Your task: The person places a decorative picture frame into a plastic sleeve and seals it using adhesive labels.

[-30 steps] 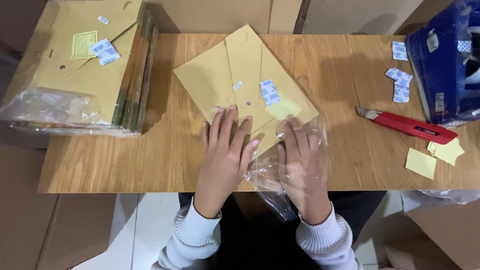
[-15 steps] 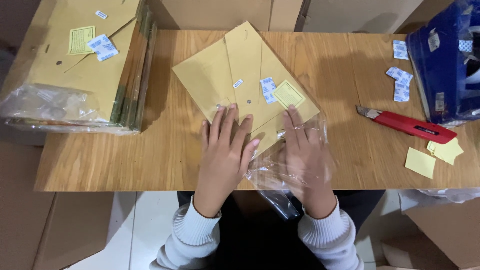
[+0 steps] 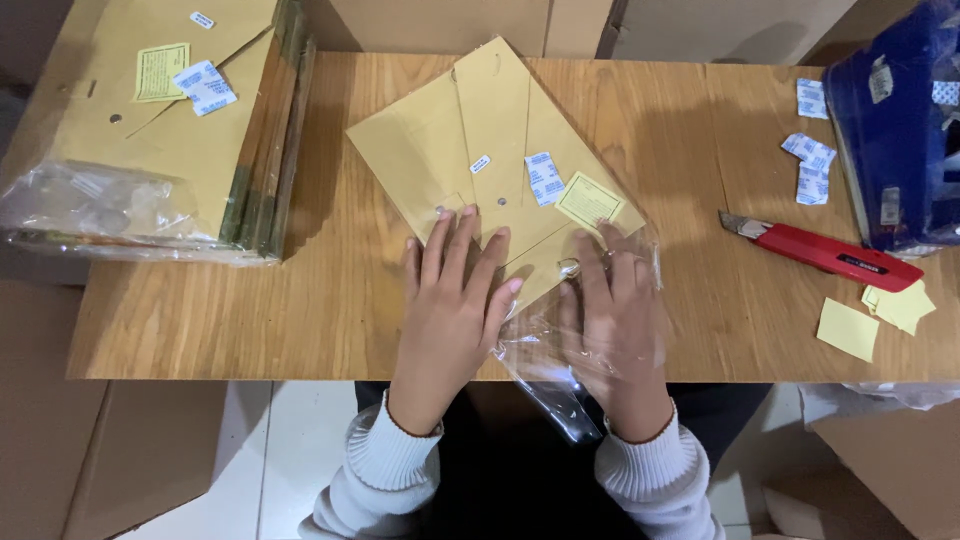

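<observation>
A tan paper envelope (image 3: 470,130) lies at an angle on the wooden table (image 3: 250,310), its flap open. Its near corner sits inside a clear plastic bag (image 3: 545,375). On the envelope rest a white sachet (image 3: 542,178), a yellow slip (image 3: 588,198) and a small white sticker (image 3: 480,163). My left hand (image 3: 452,295) lies flat on the envelope's near part, fingers spread. My right hand (image 3: 615,320) is covered by the bag's film, with flat fingers reaching the envelope's corner beside the yellow slip.
A stack of tan envelopes in plastic wrap (image 3: 170,140) fills the far left. At the right lie a red utility knife (image 3: 822,253), loose white sachets (image 3: 812,165), yellow slips (image 3: 872,320) and a blue box (image 3: 890,110). Cardboard boxes (image 3: 130,450) stand around the table.
The yellow slip has come out from under the bag's edge and now lies bare on the envelope. Both hands have stayed almost in place.
</observation>
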